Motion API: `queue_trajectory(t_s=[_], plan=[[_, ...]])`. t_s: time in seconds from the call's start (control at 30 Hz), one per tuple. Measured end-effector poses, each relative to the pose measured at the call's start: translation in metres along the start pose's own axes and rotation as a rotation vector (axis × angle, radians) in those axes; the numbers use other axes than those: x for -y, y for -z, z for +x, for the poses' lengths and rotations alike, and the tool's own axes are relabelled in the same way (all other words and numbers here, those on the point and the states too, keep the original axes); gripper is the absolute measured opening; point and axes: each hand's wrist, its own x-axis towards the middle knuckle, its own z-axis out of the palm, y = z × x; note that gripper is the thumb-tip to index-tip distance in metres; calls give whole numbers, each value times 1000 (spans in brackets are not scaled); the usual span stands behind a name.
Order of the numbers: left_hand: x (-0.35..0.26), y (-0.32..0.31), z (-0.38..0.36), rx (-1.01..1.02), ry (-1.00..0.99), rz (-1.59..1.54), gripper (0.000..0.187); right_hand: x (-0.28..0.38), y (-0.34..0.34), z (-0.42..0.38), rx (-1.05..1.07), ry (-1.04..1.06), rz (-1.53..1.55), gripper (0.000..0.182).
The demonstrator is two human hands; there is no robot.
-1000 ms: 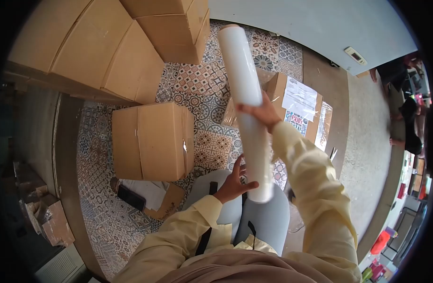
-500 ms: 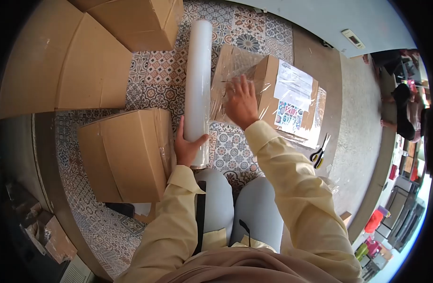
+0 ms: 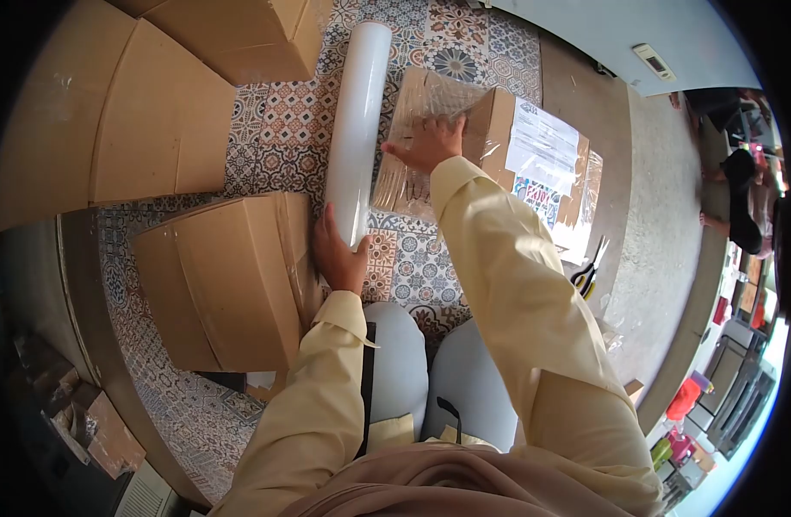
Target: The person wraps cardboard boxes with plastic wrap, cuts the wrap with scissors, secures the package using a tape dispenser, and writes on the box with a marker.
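A plain brown cardboard box [image 3: 227, 280] sits at nine o'clock and a film-wrapped brown cardboard box [image 3: 497, 131] at one, with a long whitish plastic roll [image 3: 358, 129] near twelve. The right hand [image 3: 434, 145] spreads over the wrapped side; the left hand [image 3: 340, 254] – thumb apart from fingers – meets the roll's near end, while black-and-yellow scissors [image 3: 587, 274] lie at three.

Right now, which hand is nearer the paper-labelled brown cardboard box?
Right: the right hand is at the left side of the box; the left hand is farther away, by the long white plastic roll.
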Motion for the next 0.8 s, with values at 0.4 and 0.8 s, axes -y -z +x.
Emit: queue_trajectory(t_s=[0.4, 0.8], plan=[[-71, 8, 58, -91, -280, -305, 63, 44, 93, -145, -235, 373, 1194, 18], [-308, 207, 137, -270, -895, 840, 48, 80, 294, -385, -619, 1227, 1157, 18]])
